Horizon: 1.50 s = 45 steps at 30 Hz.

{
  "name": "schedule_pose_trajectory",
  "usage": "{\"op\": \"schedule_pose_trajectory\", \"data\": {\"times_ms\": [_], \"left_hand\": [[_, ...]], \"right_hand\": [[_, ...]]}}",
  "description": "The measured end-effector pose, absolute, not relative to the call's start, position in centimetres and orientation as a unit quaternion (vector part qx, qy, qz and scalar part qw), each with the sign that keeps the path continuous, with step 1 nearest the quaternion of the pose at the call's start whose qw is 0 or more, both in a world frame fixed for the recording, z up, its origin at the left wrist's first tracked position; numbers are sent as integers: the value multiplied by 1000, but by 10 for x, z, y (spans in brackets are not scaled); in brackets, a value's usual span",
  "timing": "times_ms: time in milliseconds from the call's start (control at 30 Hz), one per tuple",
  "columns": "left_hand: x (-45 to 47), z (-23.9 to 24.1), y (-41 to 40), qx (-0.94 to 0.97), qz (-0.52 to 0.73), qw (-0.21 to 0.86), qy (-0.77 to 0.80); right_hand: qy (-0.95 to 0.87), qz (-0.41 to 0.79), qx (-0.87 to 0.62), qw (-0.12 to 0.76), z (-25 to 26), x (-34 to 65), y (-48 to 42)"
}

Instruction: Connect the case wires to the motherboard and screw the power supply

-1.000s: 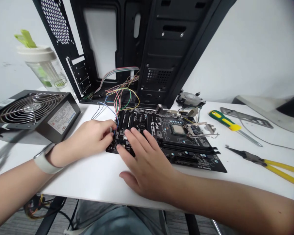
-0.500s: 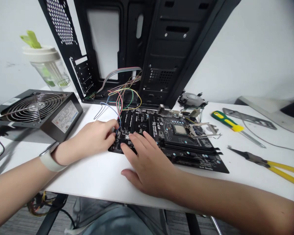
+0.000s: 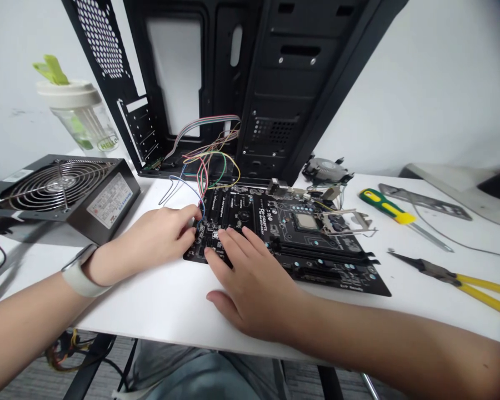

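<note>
A white bench (image 3: 162,300) carries everything here, set against a plain pale wall (image 3: 433,83); below its near edge, dark floor and a tangle of cables show.

The motherboard (image 3: 300,244) lies flat near the middle of the bench, close to the near edge. The left hand (image 3: 158,236) sits at the board's left end, its fingers (image 3: 189,214) curled together and pinching at the ends of the coloured wires (image 3: 204,166) where they meet the board; what exactly is between the fingertips cannot be made out. A pale wristband (image 3: 79,272) circles that wrist. The right hand (image 3: 250,283) lies palm down over the board's near-left corner, fingers (image 3: 233,244) spread and resting flat on the board, thumb on the bare bench.

The wires run back to an open black computer case (image 3: 250,78) standing along the far edge. At the left edge of the bench lies a power supply (image 3: 66,191) with its fan grille up, and behind it a clear bottle (image 3: 83,116) with a pale lid. Just right of the case sits a cooler fan (image 3: 325,168). Toward the right side lie a green and yellow screwdriver (image 3: 389,212), a metal I/O shield (image 3: 425,201) beyond it, and yellow-handled pliers (image 3: 454,278) nearer the front edge.
</note>
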<state>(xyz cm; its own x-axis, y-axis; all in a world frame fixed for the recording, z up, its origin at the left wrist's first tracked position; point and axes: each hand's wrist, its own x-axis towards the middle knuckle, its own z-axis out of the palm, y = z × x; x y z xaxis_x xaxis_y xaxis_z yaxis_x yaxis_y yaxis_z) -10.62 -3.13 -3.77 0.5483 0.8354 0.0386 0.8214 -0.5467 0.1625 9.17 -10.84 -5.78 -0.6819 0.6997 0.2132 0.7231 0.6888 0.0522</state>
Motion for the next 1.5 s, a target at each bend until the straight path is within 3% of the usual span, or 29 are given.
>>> {"op": "schedule_pose_trajectory", "data": {"times_ms": [333, 1100, 1500], "left_hand": [[-104, -36, -32, 873, 40, 65, 481], [-103, -36, -32, 903, 9, 32, 429], [-107, -33, -30, 913, 8, 45, 405]], "right_hand": [[-921, -116, -353, 122, -64, 91, -113], [-916, -36, -390, 86, -59, 90, -104], [-923, -87, -347, 141, -63, 91, -107]]}}
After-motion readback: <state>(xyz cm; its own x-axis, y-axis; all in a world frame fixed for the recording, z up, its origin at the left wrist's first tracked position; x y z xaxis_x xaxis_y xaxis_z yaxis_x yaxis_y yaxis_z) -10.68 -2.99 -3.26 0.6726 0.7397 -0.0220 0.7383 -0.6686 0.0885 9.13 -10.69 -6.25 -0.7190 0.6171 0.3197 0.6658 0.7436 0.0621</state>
